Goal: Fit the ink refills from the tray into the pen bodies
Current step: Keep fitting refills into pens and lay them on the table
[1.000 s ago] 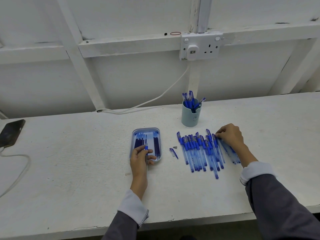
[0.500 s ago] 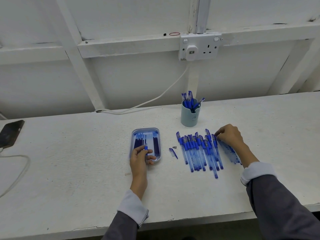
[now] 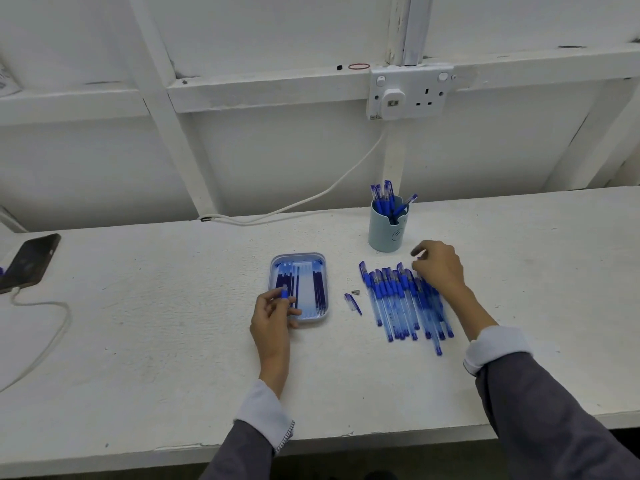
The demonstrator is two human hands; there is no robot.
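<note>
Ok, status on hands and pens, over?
Left hand pinches blue-tipped piece over blue rectangular tray. Right hand loose on row of blue pens. Blue cap loose between.

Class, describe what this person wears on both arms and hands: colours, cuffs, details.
The left sleeve and right sleeve are dark grey, each ending in a white turned-back cuff; the left cuff has dark edge stitching. The left hand and right hand are ungloved.

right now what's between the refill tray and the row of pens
A loose blue pen cap and a small metal tip lie there, apart from both, seen in the head view.
</note>
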